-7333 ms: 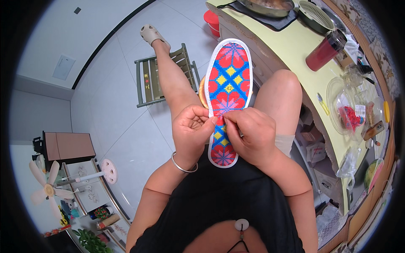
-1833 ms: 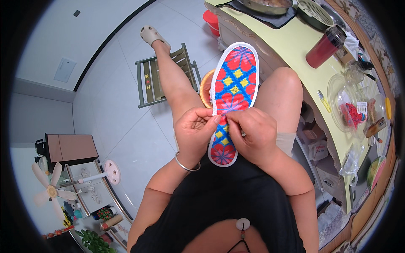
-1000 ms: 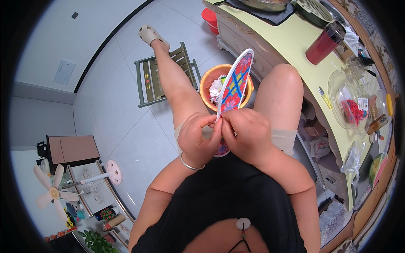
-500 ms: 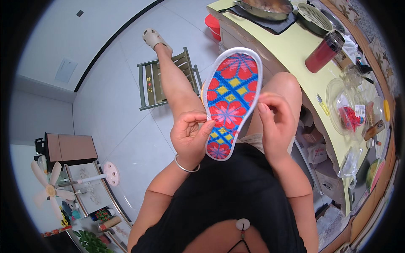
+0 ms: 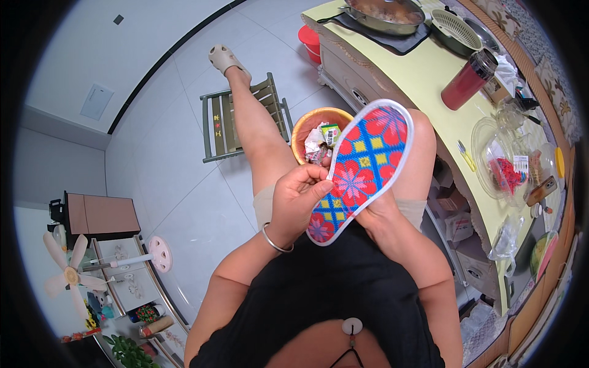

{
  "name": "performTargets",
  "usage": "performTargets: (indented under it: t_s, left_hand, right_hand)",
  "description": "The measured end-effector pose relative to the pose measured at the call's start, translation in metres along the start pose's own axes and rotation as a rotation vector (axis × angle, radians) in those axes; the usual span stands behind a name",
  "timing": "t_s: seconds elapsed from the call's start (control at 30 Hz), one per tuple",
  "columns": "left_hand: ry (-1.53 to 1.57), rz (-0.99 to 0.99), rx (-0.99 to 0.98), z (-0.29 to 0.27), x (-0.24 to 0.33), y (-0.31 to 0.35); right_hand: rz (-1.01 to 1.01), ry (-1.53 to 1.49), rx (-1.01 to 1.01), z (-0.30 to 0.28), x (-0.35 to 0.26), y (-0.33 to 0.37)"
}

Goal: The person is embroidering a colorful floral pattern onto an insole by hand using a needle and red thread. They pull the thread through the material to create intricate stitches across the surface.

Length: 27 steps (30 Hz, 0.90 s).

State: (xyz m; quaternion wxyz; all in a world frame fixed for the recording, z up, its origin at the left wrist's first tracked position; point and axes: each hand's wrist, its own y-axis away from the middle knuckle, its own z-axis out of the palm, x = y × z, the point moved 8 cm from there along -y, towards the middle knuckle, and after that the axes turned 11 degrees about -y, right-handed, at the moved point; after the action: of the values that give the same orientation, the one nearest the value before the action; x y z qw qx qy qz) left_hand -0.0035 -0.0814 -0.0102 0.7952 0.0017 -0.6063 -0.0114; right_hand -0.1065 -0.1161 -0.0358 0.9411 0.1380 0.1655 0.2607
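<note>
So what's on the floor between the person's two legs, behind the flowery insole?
In the head view, a round orange basket holding wrappers and scraps sits there, partly hidden by the embroidered red-and-blue insole.

- embroidered insole (image 5: 362, 165): flat, shoe-sole shape, white edging, blue ground with red flowers and yellow squares
- patterned face up toward the camera, long axis tilted, toe end up and away from the grip, heel end down near the body
- held off the lap: left hand (image 5: 297, 199) pinches its left edge near the heel; right hand (image 5: 377, 214) sits under it, mostly hidden
</note>
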Motion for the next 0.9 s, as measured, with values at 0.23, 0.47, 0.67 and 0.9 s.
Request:
performTargets:
  t_s: [0.23, 0.47, 0.67, 0.9]
  left_hand:
    - [0.258, -0.031, 0.094, -0.026, 0.013, -0.002]
    - [0.714, 0.156, -0.075, -0.099, 0.045, -0.01]
    - [1.035, -0.073, -0.42, -0.022, 0.013, -0.013]
    - [1.09, -0.188, -0.609, 0.015, -0.005, -0.006]
  right_hand:
    - [-0.082, -0.358, -0.136, -0.022, -0.105, -0.008]
    - [-1.059, -0.089, -0.163, -0.134, -0.379, 0.116]
    - [-1.026, 0.691, 0.172, 0.022, -0.181, 0.073]
    - [-1.096, 1.365, -0.513, 0.11, -0.032, 0.058]
